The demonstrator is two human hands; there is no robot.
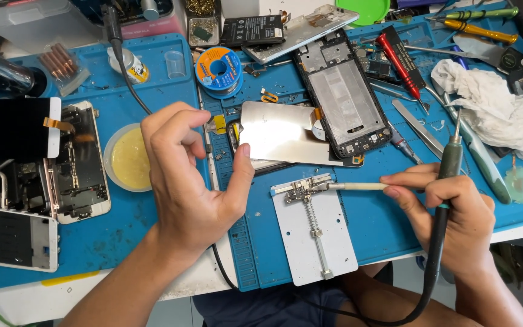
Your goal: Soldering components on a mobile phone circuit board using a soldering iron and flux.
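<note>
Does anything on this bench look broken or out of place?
Nothing looks spilled. The oddest sight is the opened phones: one black frame lies stripped at the middle, and another on the left shows its bare circuit boards. A crumpled white cloth sits among the tools on the right.

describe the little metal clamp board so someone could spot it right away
On the blue work mat, look at its near edge, between the left hand and the right hand. The circuit board holder lies there: a pale grey plate with a spring down its middle, unlike the dismantled phones around it.
</note>
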